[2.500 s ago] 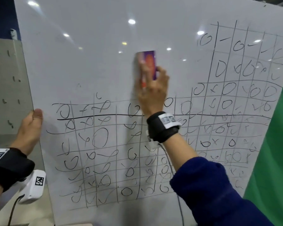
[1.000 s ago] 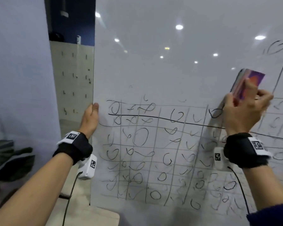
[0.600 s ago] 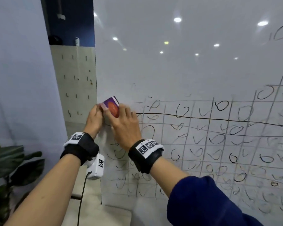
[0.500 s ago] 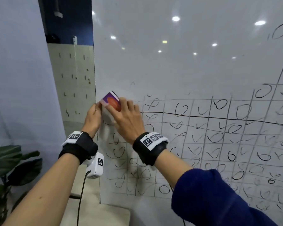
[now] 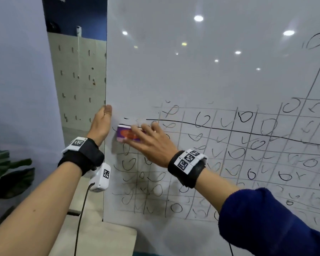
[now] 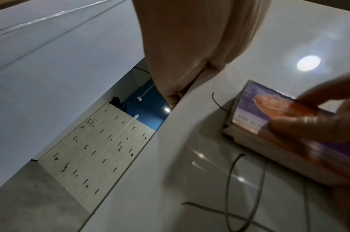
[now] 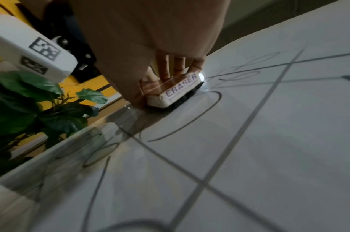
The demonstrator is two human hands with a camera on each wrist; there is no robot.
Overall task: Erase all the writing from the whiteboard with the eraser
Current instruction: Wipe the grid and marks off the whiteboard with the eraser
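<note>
A large whiteboard [image 5: 192, 80] carries a hand-drawn grid of circles and ticks across its lower half. My right hand [image 5: 151, 145] grips a purple-and-orange eraser [image 5: 127, 134] and presses it flat on the board near the grid's top-left corner. The right wrist view shows the eraser [image 7: 178, 91] with its "ERASER" label, dark felt on the board and my fingers on top. My left hand [image 5: 102, 122] grips the board's left edge, thumb on the front. In the left wrist view the eraser [image 6: 269, 119] lies just right of that hand [image 6: 189, 47].
A green plant [image 5: 6, 174] stands low at the left. Behind the board's left edge are a pale locker wall [image 5: 78, 80] and a grey panel [image 5: 17, 71]. A light tabletop [image 5: 100, 237] lies under the board.
The eraser has slid down from the grid's top-left corner, and the marks in that corner are wiped away. The left hand keeps its hold on the board's edge.
</note>
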